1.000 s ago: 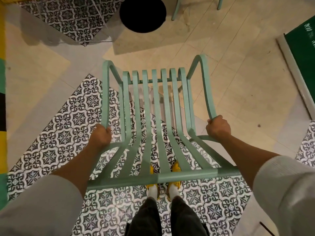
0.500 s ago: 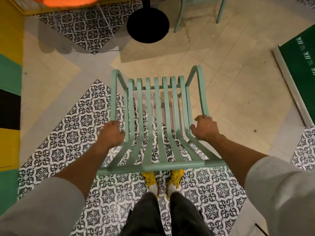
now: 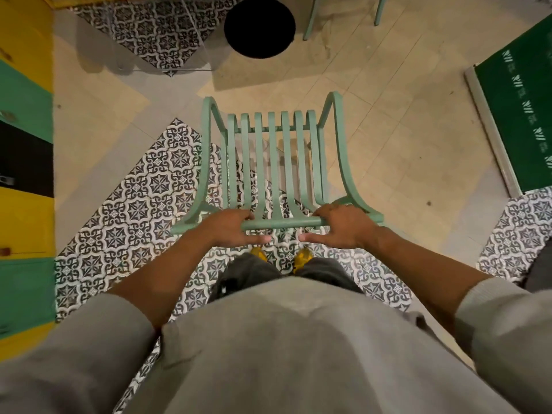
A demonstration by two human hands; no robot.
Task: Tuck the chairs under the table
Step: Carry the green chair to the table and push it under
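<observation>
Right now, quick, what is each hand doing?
Left hand: closed on the top rail of the green chair, thumb sticking out underneath.
Right hand: closed on the same rail, thumb out too.

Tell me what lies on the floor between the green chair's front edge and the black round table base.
Nothing: the head view shows only bare beige floor between the chair and the table base.

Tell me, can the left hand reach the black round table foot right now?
Probably not. The left hand grips the chair top rail, and the whole chair lies between it and the black table base.
</observation>
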